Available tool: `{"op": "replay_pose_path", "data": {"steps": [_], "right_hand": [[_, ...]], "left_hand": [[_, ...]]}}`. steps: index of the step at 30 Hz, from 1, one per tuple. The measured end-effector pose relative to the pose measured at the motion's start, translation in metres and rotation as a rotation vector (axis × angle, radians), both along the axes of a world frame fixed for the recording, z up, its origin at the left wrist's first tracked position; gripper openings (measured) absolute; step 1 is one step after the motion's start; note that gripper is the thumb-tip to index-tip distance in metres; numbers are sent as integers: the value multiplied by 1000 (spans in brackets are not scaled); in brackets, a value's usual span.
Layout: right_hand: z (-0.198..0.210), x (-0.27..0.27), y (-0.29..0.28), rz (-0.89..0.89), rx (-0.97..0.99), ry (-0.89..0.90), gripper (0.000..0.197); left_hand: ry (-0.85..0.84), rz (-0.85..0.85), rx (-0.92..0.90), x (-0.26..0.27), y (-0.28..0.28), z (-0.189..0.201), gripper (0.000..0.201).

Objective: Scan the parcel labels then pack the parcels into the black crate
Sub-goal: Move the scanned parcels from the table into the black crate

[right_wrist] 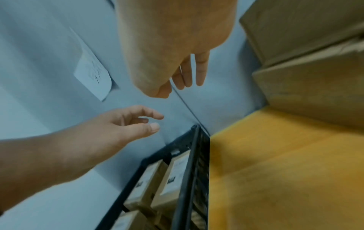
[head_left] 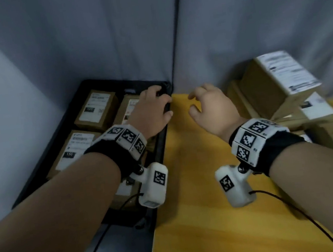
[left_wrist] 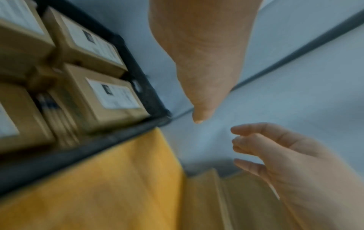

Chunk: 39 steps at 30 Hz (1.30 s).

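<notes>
The black plastic crate point(head_left: 164, 136) stands against the left edge of the yellow wooden table point(head_left: 204, 195), tucked into the corner of the grey-blue fabric walls point(head_left: 62, 44). Inside the crate lie brown cardboard parcels with white printed labels point(head_left: 96, 109), packed side by side with labels up; the head view shows at least three, and one more is partly hidden under the left forearm.

The left hand point(head_left: 152, 111) is over the crate's far right corner, above the parcel nearest that corner. Its fingers are loosely curled and apart, and the right wrist view shows them holding nothing, clear of the rim. From the head view alone, contact with the crate's edge cannot be ruled out.

The right hand point(head_left: 208, 106) hovers over the table just right of the crate, fingers relaxed, slightly bent and spread, empty. The two hands are near each other but not touching.

Well to the right of the crate, at the table's far side, is a stack of brown cardboard parcels point(head_left: 268, 89) against the wall; the top one sits tilted with its white label facing up and right. The right hand is between the crate and this stack, short of touching the parcels.
</notes>
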State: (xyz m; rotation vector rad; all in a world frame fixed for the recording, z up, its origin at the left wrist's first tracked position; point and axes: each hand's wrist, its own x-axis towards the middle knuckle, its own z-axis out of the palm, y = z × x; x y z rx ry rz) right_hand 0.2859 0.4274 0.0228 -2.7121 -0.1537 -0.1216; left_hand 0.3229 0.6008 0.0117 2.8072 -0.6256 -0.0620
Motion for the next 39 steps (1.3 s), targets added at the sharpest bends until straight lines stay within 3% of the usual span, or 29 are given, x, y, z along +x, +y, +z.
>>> {"op": "replay_pose_path", "data": {"steps": [5, 9, 15, 19, 23, 28, 33, 35, 39], "right_hand": [[56, -25, -60, -41, -12, -160, 29], [79, -34, -114, -156, -76, -176, 34], [62, -47, -175, -384, -124, 62, 70], [40, -41, -193, -465, -56, 248, 90], [31, -31, -193, -460, 4, 280, 92], [26, -19, -183, -498, 80, 266, 78], [20, -28, -164, -512, 200, -5, 78], [20, -36, -146, -456, 269, -78, 82], [9, -52, -88, -270, 459, -124, 84]], "left_hand": [[62, 21, -154, -17, -70, 42, 37], [93, -7, -194, -23, -116, 57, 37], [198, 6, -210, -38, -157, 56, 37], [280, 47, -218, -45, -171, 49, 37], [326, 76, -216, -48, -174, 45, 37], [391, 134, -211, -45, -158, 43, 37], [522, 218, -382, -55, -126, 37, 43], [596, 277, -484, -62, -111, 32, 54], [681, 325, -718, -71, -76, 31, 99]]}}
